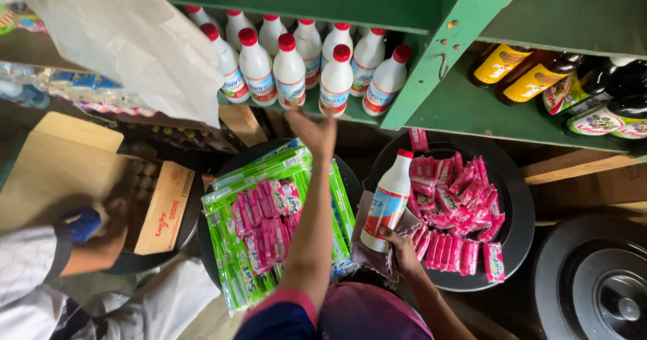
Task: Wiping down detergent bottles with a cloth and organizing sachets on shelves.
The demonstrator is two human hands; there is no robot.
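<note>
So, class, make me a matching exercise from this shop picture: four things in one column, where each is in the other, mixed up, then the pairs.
Things:
1. White bottle with red cap
2. Row of white bottles
3. Pink sachets
4. Dark bottles with yellow labels

Places:
A. Lying on the right-hand green shelf
B. In the right black round tray
C. Held in the right hand
D. Standing on the green shelf the left hand reaches toward

Pairs: 1-C, 2-D, 3-B, 4-A
</note>
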